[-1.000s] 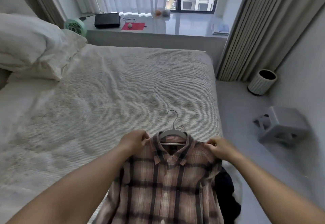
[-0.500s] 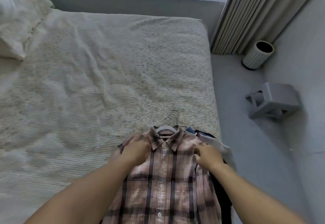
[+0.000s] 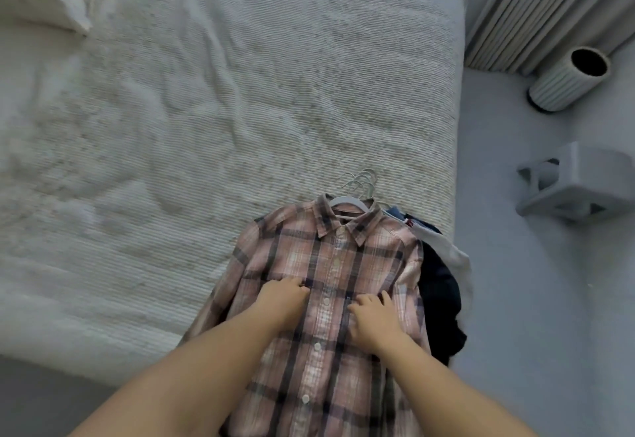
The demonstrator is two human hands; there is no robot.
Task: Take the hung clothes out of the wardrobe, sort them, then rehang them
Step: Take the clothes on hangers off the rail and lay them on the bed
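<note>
- Both hands, left (image 3: 283, 295) and right (image 3: 372, 313), rest on my plaid shirt (image 3: 330, 265), fingers bent; whether they pinch cloth, I cannot tell.
- Shirt, on its hanger (image 3: 347, 201), tops a pile at the bed (image 3: 206, 110)'s right edge; I judge a tug could slide it floorward.

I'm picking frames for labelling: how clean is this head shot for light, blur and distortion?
Head view: soft, dim, even light with no glare; wide-angle bending curves the bed edge and splays the forearms; slight motion smear on the bedding at left; the plaid shirt, left hand and right hand read clearly, fine weave is soft.
</note>
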